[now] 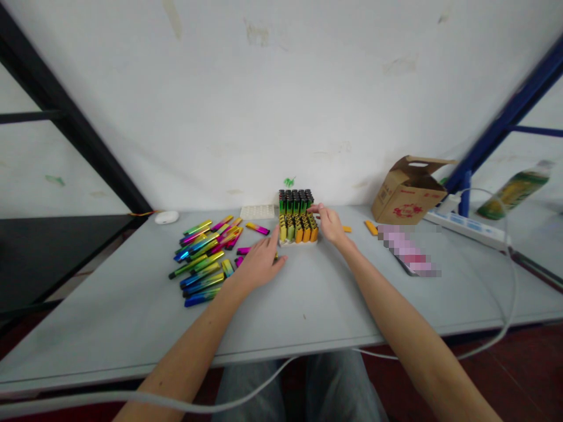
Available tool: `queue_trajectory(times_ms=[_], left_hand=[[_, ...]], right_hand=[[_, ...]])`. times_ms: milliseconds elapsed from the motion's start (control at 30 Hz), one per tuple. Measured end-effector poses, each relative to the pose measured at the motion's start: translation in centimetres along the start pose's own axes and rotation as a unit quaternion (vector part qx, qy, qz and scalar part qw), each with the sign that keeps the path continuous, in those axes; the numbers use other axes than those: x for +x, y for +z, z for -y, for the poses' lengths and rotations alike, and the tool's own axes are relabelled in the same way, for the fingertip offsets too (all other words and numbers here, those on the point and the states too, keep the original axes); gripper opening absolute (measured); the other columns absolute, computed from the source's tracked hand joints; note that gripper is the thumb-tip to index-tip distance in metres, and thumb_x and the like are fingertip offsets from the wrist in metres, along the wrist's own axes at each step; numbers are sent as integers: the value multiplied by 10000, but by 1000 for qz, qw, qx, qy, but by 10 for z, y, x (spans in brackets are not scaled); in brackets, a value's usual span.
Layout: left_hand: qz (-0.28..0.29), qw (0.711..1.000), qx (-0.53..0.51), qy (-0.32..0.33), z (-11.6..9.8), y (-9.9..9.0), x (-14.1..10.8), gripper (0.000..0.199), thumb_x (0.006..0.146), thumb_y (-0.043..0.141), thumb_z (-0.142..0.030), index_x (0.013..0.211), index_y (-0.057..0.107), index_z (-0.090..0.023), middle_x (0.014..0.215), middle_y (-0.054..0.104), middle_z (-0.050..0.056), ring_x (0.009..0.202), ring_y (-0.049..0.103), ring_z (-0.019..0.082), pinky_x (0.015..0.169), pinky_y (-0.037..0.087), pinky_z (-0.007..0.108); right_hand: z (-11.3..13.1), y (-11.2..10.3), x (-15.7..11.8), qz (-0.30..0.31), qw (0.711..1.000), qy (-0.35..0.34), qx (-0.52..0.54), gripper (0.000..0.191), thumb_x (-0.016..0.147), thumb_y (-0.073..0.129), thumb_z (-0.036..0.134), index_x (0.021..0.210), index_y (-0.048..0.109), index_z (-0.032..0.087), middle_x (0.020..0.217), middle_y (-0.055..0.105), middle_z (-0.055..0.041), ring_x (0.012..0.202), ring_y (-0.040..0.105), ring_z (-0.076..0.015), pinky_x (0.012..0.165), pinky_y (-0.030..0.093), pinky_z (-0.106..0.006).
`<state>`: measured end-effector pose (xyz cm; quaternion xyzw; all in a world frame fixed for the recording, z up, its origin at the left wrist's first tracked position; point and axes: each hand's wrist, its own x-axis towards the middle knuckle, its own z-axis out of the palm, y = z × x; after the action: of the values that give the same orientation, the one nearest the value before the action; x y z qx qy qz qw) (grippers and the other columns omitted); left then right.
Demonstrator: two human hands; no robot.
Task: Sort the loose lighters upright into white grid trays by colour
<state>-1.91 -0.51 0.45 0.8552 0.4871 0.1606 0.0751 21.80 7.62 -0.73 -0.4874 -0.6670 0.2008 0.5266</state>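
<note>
Slim cases [307, 235] stand in a white tray [308, 243], left hand [260, 261] spread, grip unclear for right hand [331, 224].

No wording can be made out. Red print [409, 210] is borne by the cardboard box [405, 194] at the far right, and a coloured label [511, 194] by the bottle [516, 189] farther right, but both are too blurred to be read.

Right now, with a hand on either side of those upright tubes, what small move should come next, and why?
Perhaps the left hand should pick up one of the loose shiny tubes: they lie scattered close beside it, while the right hand is at the right side of the upright tubes and could steady them.
</note>
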Motion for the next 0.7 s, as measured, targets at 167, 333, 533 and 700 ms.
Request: queue_trajectory(times_ms=[167, 333, 533, 700], left_hand=[[3, 1000, 3, -2, 0, 0, 0, 776, 908, 478, -351, 1513, 78, -77, 1268, 566, 210, 1193, 539, 318, 1013, 402, 444], [3, 1000, -5, 4, 0, 0, 0, 777, 909, 468, -346, 1511, 66, -64, 1299, 543, 218, 1213, 521, 319, 1026, 388, 438], [0, 1000, -5, 0, 0, -1, 0, 770, 903, 470, -348, 1511, 84, -77, 1294, 546, 219, 1197, 530, 318, 1011, 391, 450], [8, 1000, 1, -4, -2, -2, -1, 747, 904, 461, -343, 1505, 111, -69, 1276, 559, 215, 1202, 529, 320, 1017, 387, 445]], right_hand=[[11, -7, -11, 16, 995, -64, -74, 724, 941, 183, 643, 1148, 673, 151, 1287, 620, -140, 1236, 543, -258, 1096, 359, -431], [17, -10, -19, 52, 989, -76, -118, 695, 962, 178, 597, 1201, 653, 150, 1282, 627, -134, 1235, 548, -262, 1094, 368, -433], [15, -15, -23, 57, 988, -71, -124, 615, 986, 181, 502, 1291, 571, 138, 1328, 590, -134, 1261, 517, -230, 1110, 350, -416], [-1, -34, -28, 38, 969, -13, -244, 442, 921, 354, 218, 1301, 547, 106, 1319, 583, -150, 1241, 512, -239, 1082, 361, -389]])
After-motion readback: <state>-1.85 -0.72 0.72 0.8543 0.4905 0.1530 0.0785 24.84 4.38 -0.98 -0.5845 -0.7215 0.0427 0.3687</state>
